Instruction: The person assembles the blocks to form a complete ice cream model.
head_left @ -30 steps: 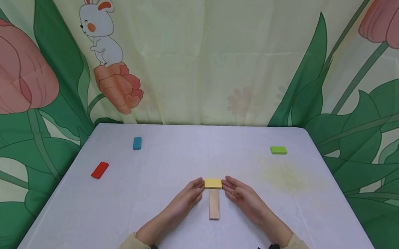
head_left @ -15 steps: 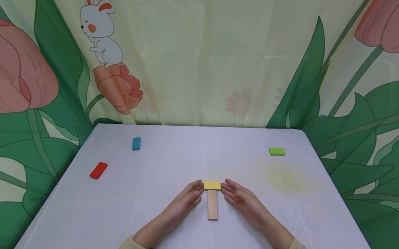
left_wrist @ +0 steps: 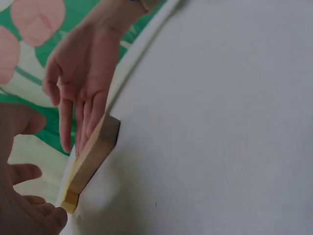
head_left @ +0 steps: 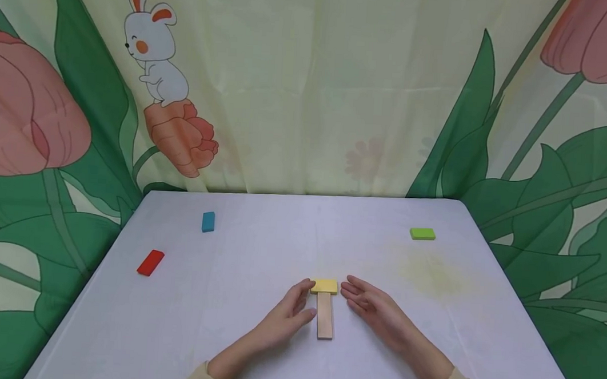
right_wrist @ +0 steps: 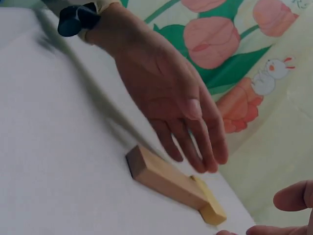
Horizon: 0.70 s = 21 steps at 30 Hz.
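A yellow block [head_left: 325, 286] lies crosswise against the far end of a plain wooden block [head_left: 325, 317], the two making a T on the white table. My left hand [head_left: 282, 320] is at the yellow block's left end, fingers extended and thumb spread towards the plain block; in the head view a fingertip overlaps the yellow edge, and I cannot tell if it touches. On the other side my right hand [head_left: 379, 313] has its fingers loosely straight, a small gap from the yellow block. The right wrist view shows the left hand [right_wrist: 171, 93] beyond both blocks. Neither hand grips anything.
A red block [head_left: 150, 263] lies at the left of the table [head_left: 249, 238], and a blue block [head_left: 208, 221] farther back. At the back right is a green block [head_left: 422, 234]. A printed curtain [head_left: 288, 85] hangs behind the table.
The left thumb has spread away from its fingers, towards the plain block. My right hand has drawn slightly away from the yellow block. The blocks keep their arrangement.
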Each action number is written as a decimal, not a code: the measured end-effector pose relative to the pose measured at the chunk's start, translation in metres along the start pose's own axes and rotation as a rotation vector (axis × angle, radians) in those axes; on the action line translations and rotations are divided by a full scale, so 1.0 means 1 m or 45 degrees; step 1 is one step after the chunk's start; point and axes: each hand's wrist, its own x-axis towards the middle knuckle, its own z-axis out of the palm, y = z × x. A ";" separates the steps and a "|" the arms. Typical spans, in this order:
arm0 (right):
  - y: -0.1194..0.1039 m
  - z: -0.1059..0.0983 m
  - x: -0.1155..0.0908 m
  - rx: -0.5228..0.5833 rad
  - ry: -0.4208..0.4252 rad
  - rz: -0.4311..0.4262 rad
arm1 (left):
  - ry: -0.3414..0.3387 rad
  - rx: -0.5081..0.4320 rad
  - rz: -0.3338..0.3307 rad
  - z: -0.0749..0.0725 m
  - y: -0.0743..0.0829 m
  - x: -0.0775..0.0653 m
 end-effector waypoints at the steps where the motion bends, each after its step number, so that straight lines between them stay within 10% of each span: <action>1: 0.000 -0.002 0.001 -0.038 0.009 -0.008 | -0.024 0.119 0.049 0.000 0.000 -0.001; 8: 0.001 -0.028 -0.004 -0.590 0.121 -0.170 | -0.137 0.924 0.460 -0.003 0.000 -0.001; 21: -0.032 -0.088 0.001 -1.362 0.420 -0.282 | -0.147 1.227 0.527 -0.005 -0.001 0.005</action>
